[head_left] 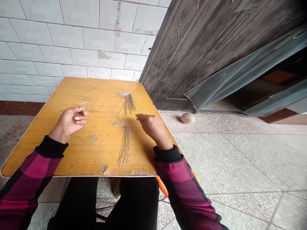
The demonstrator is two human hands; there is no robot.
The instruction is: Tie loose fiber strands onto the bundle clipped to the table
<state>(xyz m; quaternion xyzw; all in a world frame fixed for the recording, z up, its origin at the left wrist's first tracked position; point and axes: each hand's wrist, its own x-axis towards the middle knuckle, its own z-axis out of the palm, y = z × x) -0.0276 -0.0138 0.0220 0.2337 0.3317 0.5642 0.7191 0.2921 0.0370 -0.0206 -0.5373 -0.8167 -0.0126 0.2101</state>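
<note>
My left hand [73,120] is above the left side of the table, fingers curled around a thin dark wire [81,118]. Just beyond it lies a loose tangle of thin wires [86,102], partly hidden by the hand. On the right, my right hand [152,126] hovers with thumb and forefinger pinched; anything between the fingertips is too small to make out. To its left are two bundles of bent wires: a farther bundle [129,103] with its dark ends fanned out, and a nearer bundle [124,137] whose strands run toward me.
The yellow wooden table [100,89] has chipped patches near its front edge. It stands by a white tiled wall [72,38]. A dark carved door [182,48] with a grey curtain [216,73] is at right. A ball [188,118] lies on the floor.
</note>
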